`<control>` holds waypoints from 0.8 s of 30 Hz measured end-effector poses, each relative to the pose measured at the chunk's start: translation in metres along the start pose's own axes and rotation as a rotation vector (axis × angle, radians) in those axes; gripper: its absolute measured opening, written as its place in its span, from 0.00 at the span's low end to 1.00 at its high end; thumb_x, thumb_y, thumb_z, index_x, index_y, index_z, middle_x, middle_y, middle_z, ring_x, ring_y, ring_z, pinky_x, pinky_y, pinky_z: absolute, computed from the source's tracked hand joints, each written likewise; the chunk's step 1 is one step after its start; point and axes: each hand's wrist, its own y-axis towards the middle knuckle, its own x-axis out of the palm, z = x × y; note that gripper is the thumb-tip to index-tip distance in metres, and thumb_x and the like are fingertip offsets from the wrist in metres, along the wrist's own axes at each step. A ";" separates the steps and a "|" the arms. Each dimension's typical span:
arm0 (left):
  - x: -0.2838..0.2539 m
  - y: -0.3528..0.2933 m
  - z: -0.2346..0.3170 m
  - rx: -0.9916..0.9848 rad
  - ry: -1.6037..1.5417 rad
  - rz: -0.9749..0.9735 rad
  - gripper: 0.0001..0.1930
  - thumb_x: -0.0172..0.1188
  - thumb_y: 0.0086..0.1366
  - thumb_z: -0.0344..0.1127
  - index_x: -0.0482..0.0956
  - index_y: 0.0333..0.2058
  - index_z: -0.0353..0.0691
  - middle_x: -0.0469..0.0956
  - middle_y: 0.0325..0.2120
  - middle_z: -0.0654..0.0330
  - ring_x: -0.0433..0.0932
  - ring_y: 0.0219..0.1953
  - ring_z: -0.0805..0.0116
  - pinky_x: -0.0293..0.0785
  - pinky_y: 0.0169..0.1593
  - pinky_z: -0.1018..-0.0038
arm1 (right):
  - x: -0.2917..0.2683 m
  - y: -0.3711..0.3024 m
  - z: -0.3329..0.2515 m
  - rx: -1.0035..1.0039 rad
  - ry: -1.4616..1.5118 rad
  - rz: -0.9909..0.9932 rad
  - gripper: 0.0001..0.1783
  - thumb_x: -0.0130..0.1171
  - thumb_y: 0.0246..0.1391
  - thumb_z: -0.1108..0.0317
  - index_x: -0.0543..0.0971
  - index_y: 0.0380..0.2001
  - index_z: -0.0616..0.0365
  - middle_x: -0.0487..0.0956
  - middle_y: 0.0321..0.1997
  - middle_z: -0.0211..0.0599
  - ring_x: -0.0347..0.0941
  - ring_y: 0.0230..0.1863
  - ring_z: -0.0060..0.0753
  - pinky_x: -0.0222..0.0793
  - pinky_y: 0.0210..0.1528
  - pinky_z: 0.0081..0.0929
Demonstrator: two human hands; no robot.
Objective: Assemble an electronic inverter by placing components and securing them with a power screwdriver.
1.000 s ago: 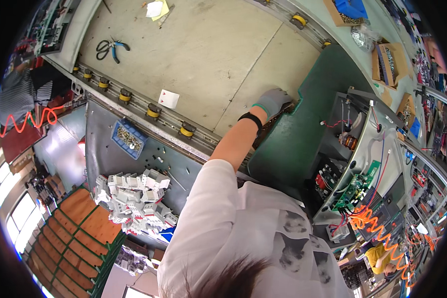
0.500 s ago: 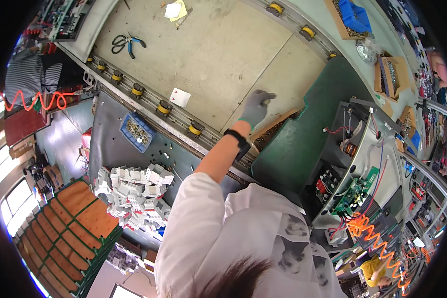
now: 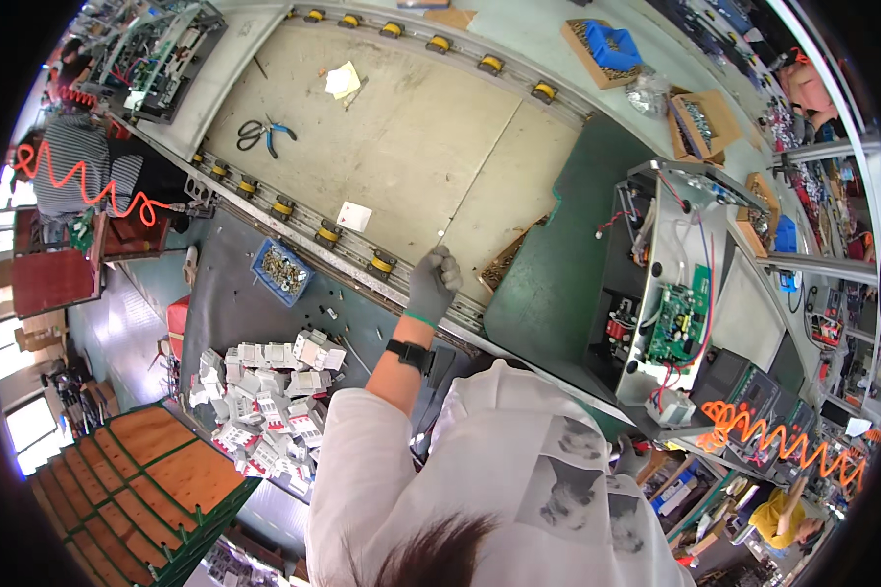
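My left hand (image 3: 435,280), in a grey glove with a green cuff, is over the near rail of the conveyor (image 3: 392,147). Its fingers are curled closed; anything inside them is hidden or too small to make out. A tiny white piece (image 3: 440,233) lies on the conveyor just beyond the fingertips. Close by on the right is a cardboard box of small parts (image 3: 504,262), partly under a green mat (image 3: 548,293). Beside my shirt, a grey patch (image 3: 630,456) seems to be my right hand, but its fingers do not show.
Blue-handled pliers (image 3: 276,137) and a white card (image 3: 354,216) lie on the conveyor. At left are a blue bin of screws (image 3: 282,272) and a heap of white-grey blocks (image 3: 269,391). An opened metal unit with a circuit board (image 3: 680,318) stands right, near an orange coiled hose (image 3: 783,445).
My left hand has drawn back from over the conveyor to its near rail, and its fingers have curled in. The whole view has shifted and turned somewhat.
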 end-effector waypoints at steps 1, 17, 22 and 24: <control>0.006 -0.014 -0.005 -0.036 0.063 0.052 0.03 0.48 0.57 0.32 0.69 0.31 0.42 0.62 0.20 0.66 0.60 0.18 0.76 0.56 0.18 0.81 | 0.003 0.004 -0.010 0.038 0.031 0.014 0.33 0.68 0.36 0.82 0.70 0.49 0.61 0.76 0.42 0.33 0.72 0.38 0.27 0.70 0.42 0.26; 0.157 -0.208 -0.204 -0.286 1.712 -0.843 0.26 0.60 0.54 0.46 0.74 0.48 0.36 0.77 0.35 0.58 0.75 0.34 0.68 0.71 0.40 0.72 | -0.009 -0.127 -0.224 -0.323 1.060 -0.645 0.22 0.63 0.34 0.74 0.69 0.37 0.53 0.70 0.32 0.31 0.70 0.37 0.34 0.68 0.42 0.31; 0.196 -0.256 -0.241 0.167 2.149 -1.105 0.37 0.67 0.39 0.60 0.76 0.45 0.42 0.77 0.33 0.50 0.76 0.38 0.52 0.72 0.42 0.63 | 0.005 -0.166 -0.220 -0.339 1.120 -0.723 0.22 0.64 0.35 0.68 0.67 0.37 0.50 0.65 0.42 0.34 0.63 0.47 0.35 0.59 0.55 0.34; 0.187 -0.260 -0.249 -0.001 2.058 -1.132 0.31 0.67 0.39 0.59 0.78 0.39 0.44 0.77 0.31 0.53 0.76 0.35 0.52 0.72 0.40 0.63 | -0.008 -0.165 -0.202 -0.423 0.931 -0.725 0.23 0.66 0.37 0.66 0.68 0.39 0.51 0.63 0.46 0.33 0.63 0.48 0.34 0.61 0.54 0.34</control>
